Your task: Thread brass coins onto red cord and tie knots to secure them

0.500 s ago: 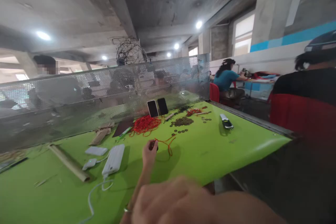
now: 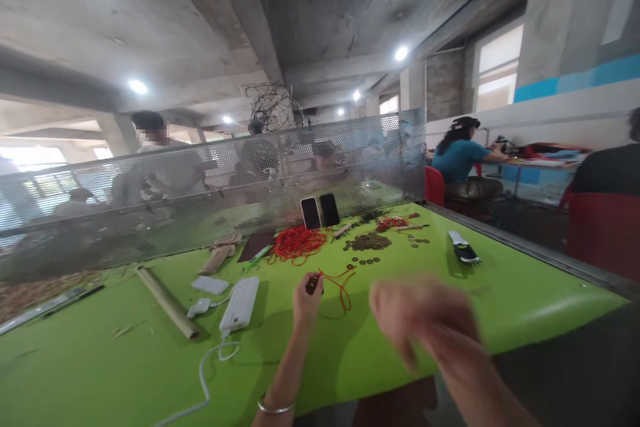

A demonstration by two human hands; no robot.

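Step in hand, judged from posture: close handwork with thin cord and small dark pieces, held by the left hand alone.

Left hand (image 2: 306, 303): fingers closed, gripping a small dark brown, apparently round item (image 2: 313, 285) in a pinch; whether single or stacked, cannot tell. A thin orange-red cord (image 2: 333, 278) runs out from the fingertips, its loose part curving over the green-topped table (image 2: 225, 387).

Right hand (image 2: 425, 313): above the table, apart from the cord, motion-blurred. Fingers look bent; whether open, closed or holding anything, cannot tell.

Nearby: tangled heap of bright red cord (image 2: 297, 245) beyond the left hand; pile of dark brown, coin-like discs (image 2: 370, 242) to its right, with a short row of loose discs (image 2: 370, 261) on the near side. White rectangular power bank (image 2: 240, 303) with a white cable, left of the left hand. Two phone-like slabs with dark faces stand tilted behind the red heap.

Demand of the next move (judgement): steady left pinch, precise fingertip control on the thin cord, slack kept clear of the discs.

Writing: small marking on the power bank, too small to read. No brand or label legible elsewhere.
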